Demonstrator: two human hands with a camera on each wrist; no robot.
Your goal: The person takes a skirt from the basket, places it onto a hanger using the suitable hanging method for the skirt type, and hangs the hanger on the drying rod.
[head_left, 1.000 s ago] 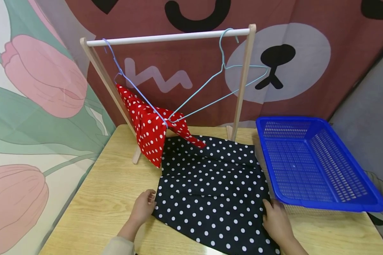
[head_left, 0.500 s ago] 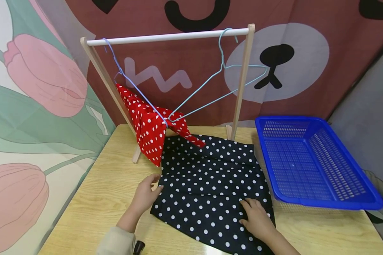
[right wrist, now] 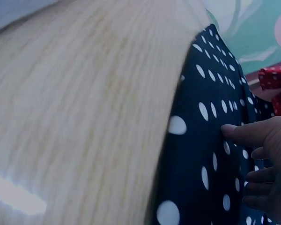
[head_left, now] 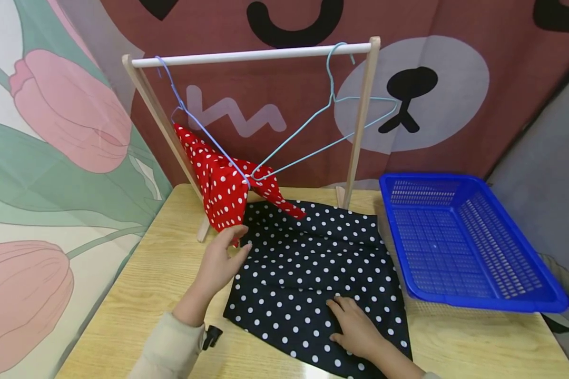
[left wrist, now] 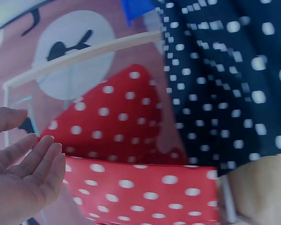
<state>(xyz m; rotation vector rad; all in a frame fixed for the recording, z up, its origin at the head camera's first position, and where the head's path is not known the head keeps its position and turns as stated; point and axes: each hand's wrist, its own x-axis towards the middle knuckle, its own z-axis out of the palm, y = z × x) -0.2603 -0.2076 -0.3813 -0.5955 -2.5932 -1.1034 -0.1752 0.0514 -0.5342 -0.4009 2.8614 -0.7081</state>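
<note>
A black cloth with white dots [head_left: 308, 263] is spread flat on the table. My right hand [head_left: 355, 327] rests on its lower part with the fingers spread; the right wrist view shows the forefinger or thumb tip touching the fabric. My left hand [head_left: 222, 261] is raised over the cloth's left edge, thumb and fingers apart, holding nothing. Just beyond it hangs a red cloth with white dots [head_left: 220, 195], draped on a purple-blue hanger [head_left: 213, 142]. In the left wrist view the fingers appear near the red cloth [left wrist: 140, 187]; contact is unclear.
A small rack with a white rod [head_left: 251, 55] and wooden posts stands at the back. A light blue hanger [head_left: 332, 87], bare, hangs near its right end. At the right sits a blue plastic basket [head_left: 448, 252]. Wooden tabletop [head_left: 156, 273] shows on the left.
My left hand has left the black cloth's lower left edge and risen toward the red cloth. The right hand has let go of the right edge and moved left onto the black cloth.
</note>
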